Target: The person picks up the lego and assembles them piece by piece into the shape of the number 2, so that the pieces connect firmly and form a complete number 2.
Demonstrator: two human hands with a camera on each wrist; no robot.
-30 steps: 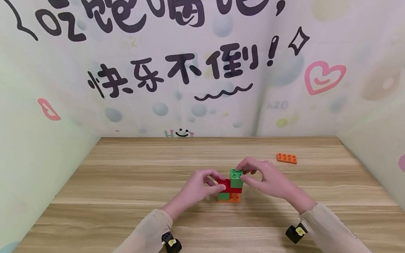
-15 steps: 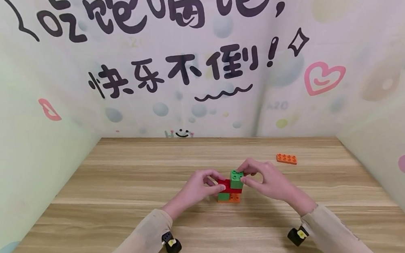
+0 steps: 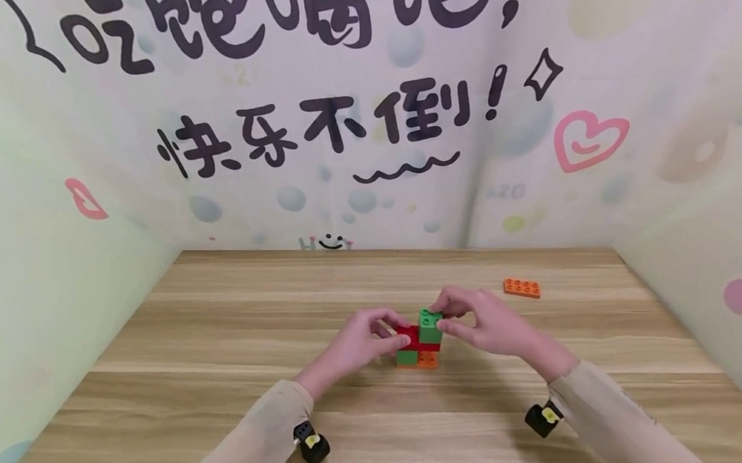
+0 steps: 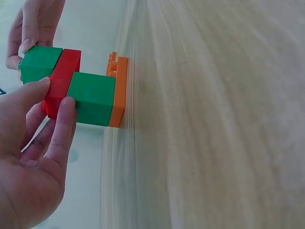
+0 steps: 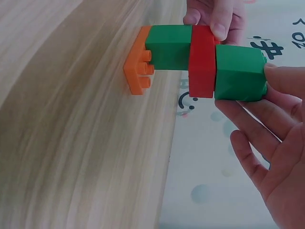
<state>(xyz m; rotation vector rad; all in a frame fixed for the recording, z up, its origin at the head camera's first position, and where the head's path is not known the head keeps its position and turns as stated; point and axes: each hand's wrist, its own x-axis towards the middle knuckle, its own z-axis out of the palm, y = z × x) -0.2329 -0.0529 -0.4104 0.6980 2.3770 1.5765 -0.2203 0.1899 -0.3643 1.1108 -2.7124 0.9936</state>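
A small stack of toy building blocks stands on the table between both hands. Its base is an orange plate brick, with a green block on the plate's left half. Across that lies a red brick, jutting out to the right. My left hand pinches the red brick at its left end, one finger touching the lower green block in the left wrist view. On the red brick's right end sits an upper green block, pinched by my right hand. A thin dark seam shows between these two; whether they are fully joined is unclear.
A loose orange plate brick lies on the wooden table at the back right. A printed cloth wall rises behind the table, and pale walls flank both sides. Each wrist carries a small black camera.
The whole head view shifts slightly. Both hands keep their grips on the blocks, and the stack looks the same throughout.
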